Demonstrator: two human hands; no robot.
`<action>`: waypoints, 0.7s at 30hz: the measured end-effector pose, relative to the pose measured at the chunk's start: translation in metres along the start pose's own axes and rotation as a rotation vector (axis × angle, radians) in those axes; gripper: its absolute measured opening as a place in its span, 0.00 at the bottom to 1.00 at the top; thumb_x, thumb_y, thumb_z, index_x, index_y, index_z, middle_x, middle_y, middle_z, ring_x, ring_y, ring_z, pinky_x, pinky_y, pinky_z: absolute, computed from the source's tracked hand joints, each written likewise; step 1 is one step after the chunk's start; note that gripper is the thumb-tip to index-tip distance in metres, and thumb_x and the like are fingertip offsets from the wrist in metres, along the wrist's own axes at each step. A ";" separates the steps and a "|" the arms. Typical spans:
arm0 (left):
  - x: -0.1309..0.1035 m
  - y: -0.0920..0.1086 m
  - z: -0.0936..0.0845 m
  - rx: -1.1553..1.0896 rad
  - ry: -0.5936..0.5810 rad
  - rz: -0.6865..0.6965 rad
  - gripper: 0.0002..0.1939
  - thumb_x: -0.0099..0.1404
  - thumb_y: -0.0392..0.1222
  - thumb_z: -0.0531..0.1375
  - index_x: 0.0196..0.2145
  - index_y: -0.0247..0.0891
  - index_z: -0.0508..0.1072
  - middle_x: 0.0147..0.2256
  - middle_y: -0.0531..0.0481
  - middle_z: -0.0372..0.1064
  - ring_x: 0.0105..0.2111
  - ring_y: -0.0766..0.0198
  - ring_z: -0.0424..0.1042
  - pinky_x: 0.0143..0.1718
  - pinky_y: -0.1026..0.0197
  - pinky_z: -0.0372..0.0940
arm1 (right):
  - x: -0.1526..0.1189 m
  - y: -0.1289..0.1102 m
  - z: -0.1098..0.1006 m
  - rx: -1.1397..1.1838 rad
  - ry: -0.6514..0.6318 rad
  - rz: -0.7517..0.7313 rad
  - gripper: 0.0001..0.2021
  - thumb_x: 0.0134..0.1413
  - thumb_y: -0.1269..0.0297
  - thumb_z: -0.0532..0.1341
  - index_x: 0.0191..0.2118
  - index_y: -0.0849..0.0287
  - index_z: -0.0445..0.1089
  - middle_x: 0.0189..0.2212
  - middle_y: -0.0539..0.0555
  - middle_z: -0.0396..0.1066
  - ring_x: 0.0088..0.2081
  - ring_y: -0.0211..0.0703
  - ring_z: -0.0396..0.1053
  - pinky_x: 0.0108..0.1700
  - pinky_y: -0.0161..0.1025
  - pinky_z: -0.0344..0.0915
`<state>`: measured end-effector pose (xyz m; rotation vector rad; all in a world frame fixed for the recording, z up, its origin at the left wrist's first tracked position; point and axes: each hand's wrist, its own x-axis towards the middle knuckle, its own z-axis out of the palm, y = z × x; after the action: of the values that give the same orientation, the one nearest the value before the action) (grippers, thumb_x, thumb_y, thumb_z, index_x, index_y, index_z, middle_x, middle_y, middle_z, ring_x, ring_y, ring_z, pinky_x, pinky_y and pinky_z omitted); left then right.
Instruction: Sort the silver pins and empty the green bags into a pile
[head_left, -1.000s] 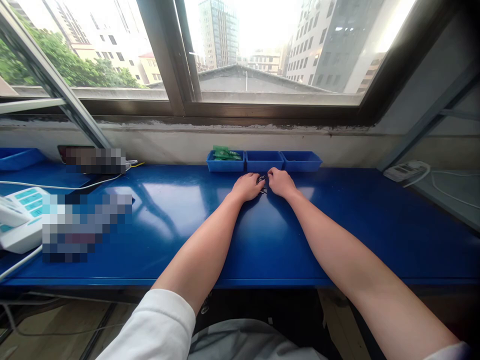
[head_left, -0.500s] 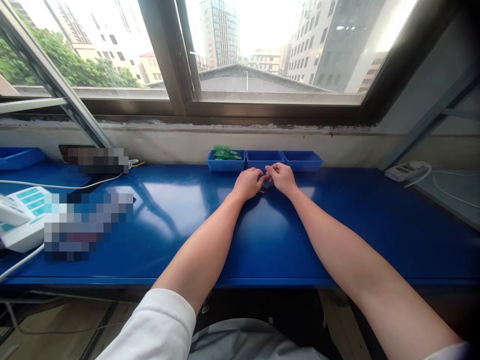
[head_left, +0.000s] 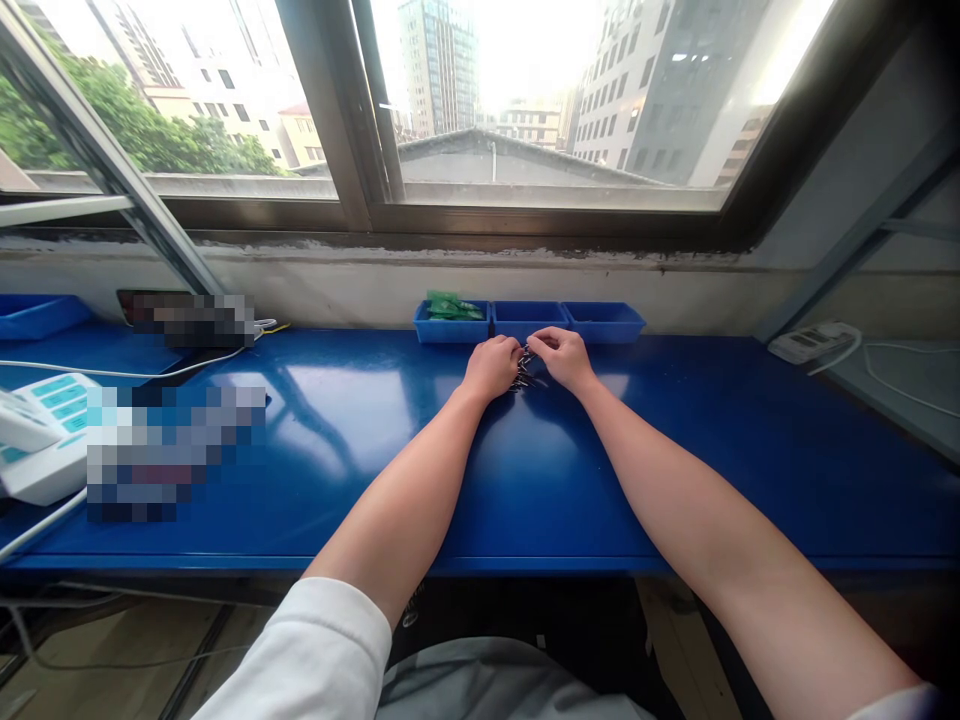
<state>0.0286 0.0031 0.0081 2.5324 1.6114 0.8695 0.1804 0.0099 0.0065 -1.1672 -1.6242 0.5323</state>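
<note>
Small, thin, shiny dark metal pieces (head_left: pixel 523 376) lie in a loose heap on the blue tabletop between my hands. My left hand (head_left: pixel 493 366) is at the heap's left side, fingers curled and closed; its fingertips are partly hidden, and what they hold is too small to make out. On the heap's right, my right hand (head_left: pixel 562 355) has thumb and fingers pinched together at the upper edge of the pieces. Whatever sits in that pinch is too small to name. Both hands are just in front of the middle blue bin (head_left: pixel 529 316).
A left blue bin (head_left: pixel 454 330) holds green plastic packets (head_left: pixel 450 306); a right blue bin (head_left: pixel 604 322) adjoins the middle one. White power strips (head_left: pixel 52 430) and cables lie at the left on the blue table (head_left: pixel 360 500). Another white power strip (head_left: pixel 814 340) sits at the right.
My right hand has drawn slightly away from my left, so the fingertips are now apart. More of the metal heap shows between them. My left hand has barely moved.
</note>
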 end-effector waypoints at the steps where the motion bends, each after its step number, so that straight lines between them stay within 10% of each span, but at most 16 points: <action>1: 0.000 0.000 0.000 -0.002 0.001 -0.011 0.14 0.68 0.45 0.48 0.38 0.40 0.72 0.40 0.45 0.70 0.42 0.58 0.69 0.43 0.59 0.62 | 0.000 0.000 -0.001 -0.009 0.007 0.004 0.12 0.48 0.56 0.58 0.30 0.59 0.71 0.29 0.52 0.74 0.33 0.42 0.72 0.38 0.37 0.67; 10: 0.000 -0.005 0.003 -0.039 -0.024 -0.197 0.19 0.66 0.51 0.50 0.48 0.37 0.67 0.47 0.42 0.68 0.48 0.55 0.67 0.48 0.57 0.61 | 0.007 0.010 -0.018 -0.425 0.225 0.066 0.23 0.49 0.65 0.55 0.53 0.61 0.63 0.48 0.59 0.69 0.50 0.50 0.62 0.53 0.46 0.59; 21: 0.000 -0.008 0.006 -0.042 -0.061 -0.198 0.20 0.66 0.52 0.49 0.48 0.37 0.67 0.47 0.41 0.67 0.48 0.54 0.67 0.47 0.58 0.60 | 0.008 0.013 -0.022 -0.704 0.103 0.207 0.33 0.47 0.59 0.57 0.61 0.58 0.52 0.56 0.61 0.60 0.52 0.60 0.51 0.50 0.56 0.53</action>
<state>0.0249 0.0085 0.0008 2.2979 1.7671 0.7892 0.2060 0.0179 0.0085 -1.8577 -1.6561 0.0036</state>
